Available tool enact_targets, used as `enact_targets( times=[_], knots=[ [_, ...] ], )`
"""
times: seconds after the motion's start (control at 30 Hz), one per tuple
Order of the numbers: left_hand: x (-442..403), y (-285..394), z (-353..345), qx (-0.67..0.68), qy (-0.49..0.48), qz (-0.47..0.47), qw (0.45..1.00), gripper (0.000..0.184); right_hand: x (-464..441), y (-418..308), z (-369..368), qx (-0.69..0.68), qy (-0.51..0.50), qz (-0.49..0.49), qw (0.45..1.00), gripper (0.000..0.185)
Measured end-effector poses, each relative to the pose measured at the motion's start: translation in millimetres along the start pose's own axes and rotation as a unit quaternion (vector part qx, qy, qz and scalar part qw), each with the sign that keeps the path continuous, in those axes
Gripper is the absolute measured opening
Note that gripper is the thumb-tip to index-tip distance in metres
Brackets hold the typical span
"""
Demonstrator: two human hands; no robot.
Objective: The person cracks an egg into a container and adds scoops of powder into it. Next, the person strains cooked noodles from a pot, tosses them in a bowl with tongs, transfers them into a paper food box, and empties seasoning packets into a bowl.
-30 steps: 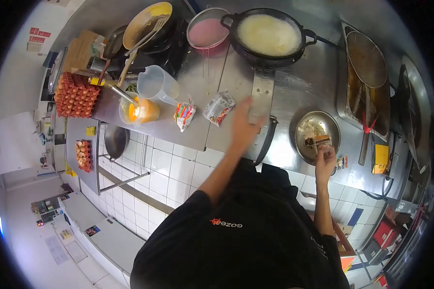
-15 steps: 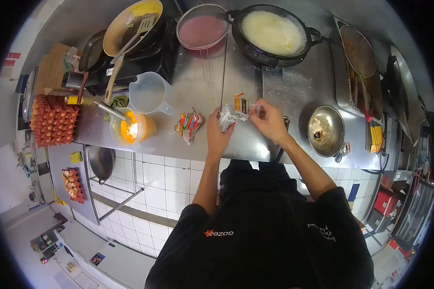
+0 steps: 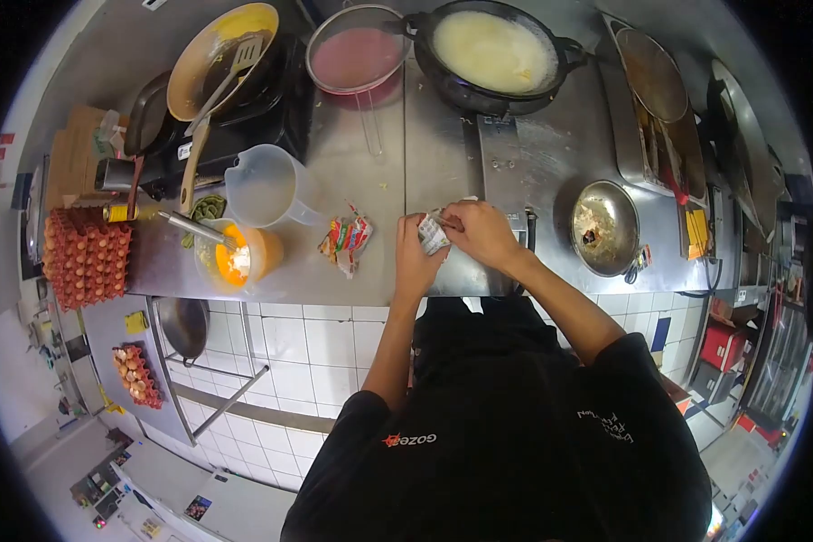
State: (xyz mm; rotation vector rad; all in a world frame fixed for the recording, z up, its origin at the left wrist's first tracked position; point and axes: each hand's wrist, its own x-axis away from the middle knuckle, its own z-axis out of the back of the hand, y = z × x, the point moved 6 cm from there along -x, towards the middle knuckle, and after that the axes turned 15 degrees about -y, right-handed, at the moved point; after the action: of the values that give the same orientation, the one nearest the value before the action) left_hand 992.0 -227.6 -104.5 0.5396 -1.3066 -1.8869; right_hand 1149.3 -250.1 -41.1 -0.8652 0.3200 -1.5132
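In front of my body both hands are at a small white printed sachet. My left hand grips its lower part with the fingers closed. The fingers of my right hand pinch its upper edge, and they partly cover it. To the left lies a crumpled red, yellow and green packet on the steel counter. Farther left, a clear jug holds orange liquid with white powder on top, and a whisk leans in it. Behind stands a translucent plastic jug.
At the back are a pan with a spatula, a sieve over something pink and a black wok of pale liquid. A steel bowl sits right, egg trays far left. The counter's front edge is near my body.
My right hand has come in closer to my left and now pinches the sachet. An orange and dark packet piece between the hands no longer shows. The view has shifted slightly.
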Motion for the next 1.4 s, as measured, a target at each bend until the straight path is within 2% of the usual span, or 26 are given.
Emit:
enact_targets(
  times=[0.1,0.17,0.23,0.3,0.37,0.43,0.5,0.57,0.63,0.67,0.7,0.73,0.77,0.8,0.83,0.93,1.0,1.07,1.1,1.13,1.17,1.23,1.3,1.33,1.37,1.4],
  knots=[
    [0,-13,-12,0.005,0.009,-0.017,1.0,0.072,3,2,3,-0.07,-0.022,-0.032,0.997,0.021],
    [-1,-23,-19,0.029,0.012,-0.026,0.999,0.073,7,13,3,-0.148,0.014,0.03,0.989,0.024],
    [-1,-13,-16,0.026,0.013,-0.003,1.0,0.074,7,24,-3,-0.212,0.019,0.034,0.976,0.025],
    [0,4,-17,-0.008,0.01,0.002,1.0,0.072,10,19,-10,0.014,0.001,0.048,0.999,0.026],
    [1,13,-25,-0.043,-0.013,-0.021,0.999,0.072,32,8,-3,-0.004,0.05,0.063,0.997,0.027],
    [-2,7,-29,0.05,0.0,0.015,0.999,0.082,63,5,27,-0.017,0.094,0.089,0.991,0.029],
    [-5,-4,-26,0.022,0.013,0.043,0.999,0.088,126,16,64,-0.072,0.161,0.132,0.975,0.022],
    [-8,-2,-27,-0.009,0.032,0.068,0.997,0.094,190,64,73,-0.16,0.13,0.094,0.974,0.022],
    [-8,30,-25,-0.303,0.105,0.042,0.946,0.107,255,147,65,-0.199,0.212,0.008,0.957,0.018],
    [-7,41,-25,-0.241,0.118,0.025,0.963,0.105,289,186,67,-0.222,0.252,-0.098,0.937,0.017],
    [-7,53,-29,-0.245,0.115,0.023,0.962,0.105,319,231,71,-0.182,0.35,-0.119,0.911,0.013],
    [-4,69,-33,-0.269,0.135,0.003,0.953,0.101,344,281,75,-0.111,0.406,-0.205,0.884,0.014],
    [-2,82,-39,-0.294,0.155,-0.017,0.943,0.096,371,338,66,-0.052,0.443,-0.289,0.847,0.019],
    [-1,87,-49,-0.299,0.154,-0.018,0.942,0.096,386,350,85,-0.085,0.413,-0.372,0.827,0.026],
    [-1,92,-65,-0.263,0.134,-0.042,0.955,0.091,393,375,88,0.004,0.418,-0.363,0.832,0.036],
    [0,113,-123,-0.247,0.075,-0.072,0.963,0.08,392,436,78,-0.006,0.385,-0.369,0.846,0.046],
    [-3,131,-166,-0.266,0.039,-0.08,0.96,0.075,387,477,68,-0.21,0.321,-0.38,0.842,0.049],
    [-6,151,-210,-0.181,-0.05,-0.079,0.979,0.07,381,499,60,-0.197,0.305,-0.366,0.857,0.045],
    [-6,158,-223,-0.183,-0.051,-0.081,0.978,0.07,379,503,58,-0.181,0.289,-0.353,0.871,0.041],
    [-7,165,-239,-0.189,-0.072,-0.096,0.975,0.068,385,471,77,-0.071,0.333,-0.338,0.877,0.032],
    [-6,172,-254,-0.194,-0.093,-0.11,0.97,0.066,388,466,77,-0.071,0.336,-0.337,0.877,0.032],
    [-5,189,-273,-0.186,-0.103,-0.119,0.97,0.063,407,460,86,-0.21,0.505,-0.245,0.8,0.029],
    [-5,203,-292,-0.178,-0.122,-0.16,0.963,0.058,422,446,95,-0.211,0.522,-0.27,0.781,0.03],
    [-4,207,-300,-0.178,-0.12,-0.16,0.964,0.058,426,433,99,-0.332,0.524,-0.242,0.746,0.033],
    [-5,208,-313,-0.098,-0.171,-0.146,0.969,0.055,428,421,99,-0.446,0.517,-0.209,0.7,0.036],
    [-5,210,-327,-0.019,-0.221,-0.131,0.966,0.052,428,412,95,-0.505,0.466,-0.183,0.703,0.047]
  ],
)
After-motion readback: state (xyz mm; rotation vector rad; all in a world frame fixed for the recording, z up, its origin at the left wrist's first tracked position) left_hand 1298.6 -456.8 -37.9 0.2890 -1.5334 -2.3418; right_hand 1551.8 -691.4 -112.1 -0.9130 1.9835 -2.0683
